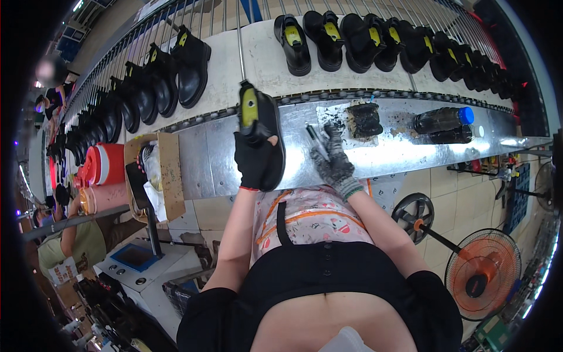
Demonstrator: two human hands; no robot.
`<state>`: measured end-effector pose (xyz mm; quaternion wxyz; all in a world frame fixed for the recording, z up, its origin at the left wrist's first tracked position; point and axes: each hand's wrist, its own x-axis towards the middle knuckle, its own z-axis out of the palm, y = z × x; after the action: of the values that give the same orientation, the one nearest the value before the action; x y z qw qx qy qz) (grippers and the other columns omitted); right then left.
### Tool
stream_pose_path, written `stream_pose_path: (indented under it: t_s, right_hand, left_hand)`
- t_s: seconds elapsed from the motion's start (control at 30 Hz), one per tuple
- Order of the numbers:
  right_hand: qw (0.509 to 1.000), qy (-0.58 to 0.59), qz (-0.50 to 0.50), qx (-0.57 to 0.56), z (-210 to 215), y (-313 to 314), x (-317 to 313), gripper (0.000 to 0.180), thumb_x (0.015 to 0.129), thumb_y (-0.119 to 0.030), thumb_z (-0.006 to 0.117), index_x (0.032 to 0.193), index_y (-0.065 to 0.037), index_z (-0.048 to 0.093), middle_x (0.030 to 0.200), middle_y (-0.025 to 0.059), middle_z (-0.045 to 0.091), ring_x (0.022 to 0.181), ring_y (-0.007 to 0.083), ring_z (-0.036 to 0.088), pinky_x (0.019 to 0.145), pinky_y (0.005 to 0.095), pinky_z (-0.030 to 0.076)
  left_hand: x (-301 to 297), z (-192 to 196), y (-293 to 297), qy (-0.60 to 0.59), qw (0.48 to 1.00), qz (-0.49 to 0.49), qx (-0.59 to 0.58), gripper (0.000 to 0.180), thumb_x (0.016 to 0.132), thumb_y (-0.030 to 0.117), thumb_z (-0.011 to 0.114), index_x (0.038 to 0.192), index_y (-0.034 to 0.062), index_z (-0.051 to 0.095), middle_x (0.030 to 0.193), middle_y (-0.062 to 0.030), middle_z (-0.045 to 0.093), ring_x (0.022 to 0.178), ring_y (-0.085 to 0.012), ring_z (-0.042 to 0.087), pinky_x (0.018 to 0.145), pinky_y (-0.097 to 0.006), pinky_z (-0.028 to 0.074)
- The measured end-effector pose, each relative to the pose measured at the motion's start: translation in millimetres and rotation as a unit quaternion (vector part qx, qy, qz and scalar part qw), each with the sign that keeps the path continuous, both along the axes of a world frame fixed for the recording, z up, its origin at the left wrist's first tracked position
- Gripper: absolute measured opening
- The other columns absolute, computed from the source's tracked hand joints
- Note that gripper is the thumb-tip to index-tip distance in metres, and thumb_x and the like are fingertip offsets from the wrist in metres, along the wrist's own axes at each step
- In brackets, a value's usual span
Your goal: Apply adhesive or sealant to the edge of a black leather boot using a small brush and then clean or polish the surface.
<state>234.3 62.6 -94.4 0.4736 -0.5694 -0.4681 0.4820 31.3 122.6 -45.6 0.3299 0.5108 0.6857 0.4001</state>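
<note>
My left hand (pixel 249 159), in a black glove with bare fingertips showing, grips a black shoe (pixel 271 126) with a yellow-green insole. The shoe points toward me over the near edge of the metal bench (pixel 205 152). My right hand (pixel 336 161), in a grey speckled glove, is closed around a slim, light-coloured pen-like tool (pixel 317 141) a little right of the shoe, apart from it. Beyond that hand, a black-stained block (pixel 365 120), perhaps a sponge, lies on a smeared white sheet (pixel 329 112).
Black shoes (pixel 358 44) and black boots (pixel 190 67) line the conveyor (pixel 234 56) behind its chain. Dark bottles (pixel 437 121) lie at the bench's right. A cardboard box (pixel 170 173) and red jug (pixel 108 167) stand left; a fan (pixel 482 274) is right. Another person (pixel 70 240) works far left.
</note>
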Motion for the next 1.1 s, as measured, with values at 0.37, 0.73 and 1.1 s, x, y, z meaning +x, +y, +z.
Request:
stream_pose_path:
  t_s: [0.37,0.73,1.1]
  right_hand:
    - [0.978,0.142,-0.116,-0.104,22.8,-101.7,73.0,0.065,0.09,-0.017,0.051,0.145,-0.013,0.018,0.096,0.0137,0.063,0.056,0.0099,0.053,0.049,0.0208,0.046]
    - [0.962,0.184,-0.16,-0.119,52.2,-73.2,52.5,0.052,0.093,-0.011,0.044,0.141,-0.016,0.026,0.091,0.0196,0.063,0.049,0.0121,0.052,0.041,0.0226,0.041]
    - [0.963,0.208,-0.11,-0.129,90.2,-85.7,51.8,0.023,0.086,-0.013,0.062,0.107,-0.004,0.057,0.091,0.0097,0.065,0.065,0.0122,0.058,0.053,0.0239,0.049]
  left_hand:
    - [-34.7,17.1,99.9,-0.374,0.9,-0.196,-0.109,0.042,0.093,0.037,0.049,0.113,0.0012,0.058,0.107,-0.0077,0.061,0.101,-0.0151,0.056,0.086,-0.029,0.046]
    - [-13.3,20.3,116.1,-0.292,0.917,-0.265,-0.064,0.064,0.094,0.055,0.04,0.063,0.0017,0.059,0.066,-0.0084,0.06,0.067,-0.0199,0.06,0.069,-0.031,0.047]
    - [-36.2,87.3,61.7,-0.342,0.746,-0.485,0.302,0.082,0.064,0.087,0.042,0.059,0.007,0.058,0.063,-0.0022,0.058,0.076,-0.0219,0.055,0.101,-0.044,0.027]
